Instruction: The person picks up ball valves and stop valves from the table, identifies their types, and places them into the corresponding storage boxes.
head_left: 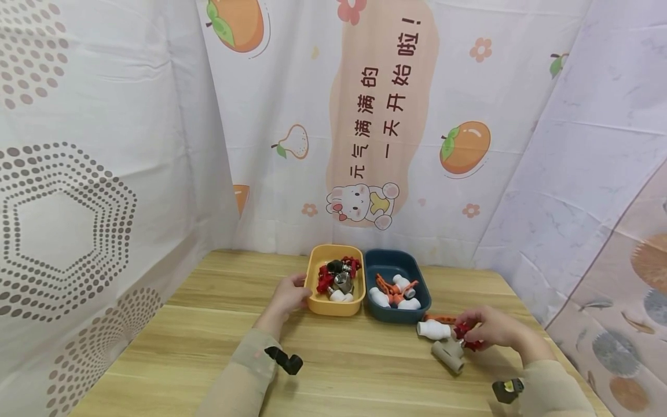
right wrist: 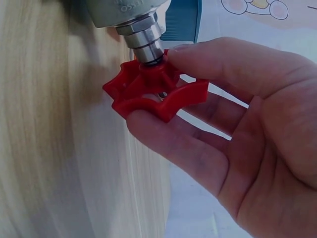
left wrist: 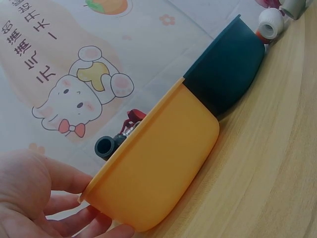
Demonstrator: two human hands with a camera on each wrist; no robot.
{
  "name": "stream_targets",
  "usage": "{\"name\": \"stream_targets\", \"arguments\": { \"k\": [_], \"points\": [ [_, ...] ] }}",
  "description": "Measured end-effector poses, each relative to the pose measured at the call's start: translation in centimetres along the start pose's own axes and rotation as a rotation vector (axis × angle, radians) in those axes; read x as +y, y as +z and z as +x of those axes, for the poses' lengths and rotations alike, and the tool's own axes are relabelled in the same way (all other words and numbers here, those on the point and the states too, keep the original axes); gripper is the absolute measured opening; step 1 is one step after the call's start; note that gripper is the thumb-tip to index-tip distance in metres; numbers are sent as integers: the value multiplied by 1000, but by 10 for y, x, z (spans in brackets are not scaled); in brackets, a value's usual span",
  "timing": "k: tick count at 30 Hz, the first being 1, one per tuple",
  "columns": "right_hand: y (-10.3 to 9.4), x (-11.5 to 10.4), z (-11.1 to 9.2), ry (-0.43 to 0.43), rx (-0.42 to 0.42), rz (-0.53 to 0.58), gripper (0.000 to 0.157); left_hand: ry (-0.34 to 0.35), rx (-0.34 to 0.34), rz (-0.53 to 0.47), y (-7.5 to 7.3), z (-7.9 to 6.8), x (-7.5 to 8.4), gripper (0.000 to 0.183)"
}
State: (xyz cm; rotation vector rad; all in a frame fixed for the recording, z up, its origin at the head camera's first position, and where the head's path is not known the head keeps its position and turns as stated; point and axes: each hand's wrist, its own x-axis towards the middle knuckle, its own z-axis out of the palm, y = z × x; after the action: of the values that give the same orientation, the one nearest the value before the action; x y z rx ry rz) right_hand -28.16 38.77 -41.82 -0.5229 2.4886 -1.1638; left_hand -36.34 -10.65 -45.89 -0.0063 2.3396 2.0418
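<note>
My right hand (head_left: 492, 329) pinches the red handwheel (right wrist: 156, 89) of a stop valve with a grey-beige body (head_left: 448, 356). In the right wrist view, thumb and fingers sit on the wheel's rim, and the metal stem runs up to the body. Just left of this hand on the table lies a white valve (head_left: 433, 330) with an orange handle. My left hand (head_left: 288, 295) holds the left side of a yellow bin (head_left: 336, 307), fingers at its rim and outer wall. Red-handled valves (head_left: 325, 279), a black-ended one and a white fitting lie inside that bin.
A dark blue bin (head_left: 398, 314) stands right against the yellow one and holds several white valves (head_left: 379, 297) with orange handles. Behind the wooden table (head_left: 339, 370) hangs a printed curtain (head_left: 292, 220), with more cloth along both sides.
</note>
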Motion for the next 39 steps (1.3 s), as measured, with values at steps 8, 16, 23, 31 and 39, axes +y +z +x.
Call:
{"name": "stream_targets", "arguments": {
  "k": [8,16,23,31,39],
  "points": [
    [-1,-2,-1,-8,-4,-22,28,-9,0,-15,0,0,0,60],
    [-3,-3,-3,-15,1,-27,29,-3,-8,-17,1,0,1,60],
    [-7,-3,-3,-32,14,-26,31,1,-6,-14,1,0,3,61],
    [-10,-9,-2,-74,75,27,30,8,-7,-15,1,0,2,62],
    [-12,-17,1,-98,193,44,33,-12,10,-11,2,-1,2,61]
  ]
}}
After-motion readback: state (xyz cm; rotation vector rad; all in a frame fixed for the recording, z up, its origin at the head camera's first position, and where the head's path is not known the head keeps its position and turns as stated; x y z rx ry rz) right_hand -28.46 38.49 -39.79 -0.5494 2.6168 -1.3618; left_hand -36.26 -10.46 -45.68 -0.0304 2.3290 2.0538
